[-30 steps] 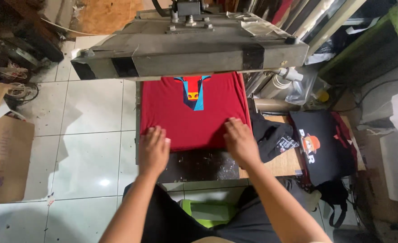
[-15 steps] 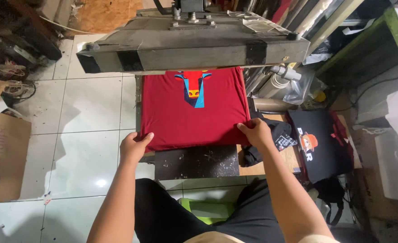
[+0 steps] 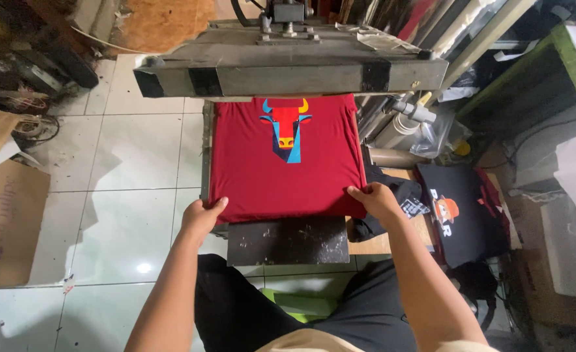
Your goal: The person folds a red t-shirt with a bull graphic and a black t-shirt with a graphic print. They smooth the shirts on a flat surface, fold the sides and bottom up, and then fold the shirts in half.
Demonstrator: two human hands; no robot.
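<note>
Head view, left hand (image 3: 200, 218) and right hand (image 3: 374, 199), each grip clamped on red shirt (image 3: 281, 173) hem corners; tiled floor (image 3: 105, 195) left

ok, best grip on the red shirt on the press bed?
Take the red shirt by its two near hem corners, coming from the open front edge. It lies flat, and the raised press plate overhangs its far end. The left hand and right hand already pinch those corners.
</note>
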